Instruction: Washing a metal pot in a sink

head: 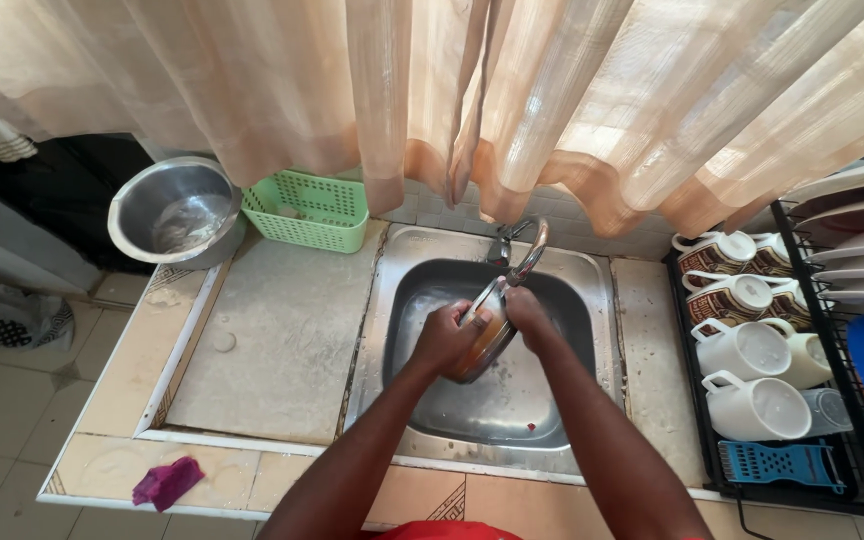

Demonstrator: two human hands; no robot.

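Over the steel sink (422,395), my left hand (444,338) grips a round metal bowl (484,340) with brownish residue, tilted on its edge under the curved tap (530,252). My right hand (525,308) holds the bowl's upper right rim. Both hands press against the bowl, fingers wrapped around it. Whether water runs from the tap is not visible.
A steel basin (172,210) and a green plastic basket (310,208) stand at the back left of the counter. A purple cloth (166,482) lies on the front edge. A black dish rack (697,400) at right holds mugs (752,350), plates and a blue grater (780,463). Curtains hang above.
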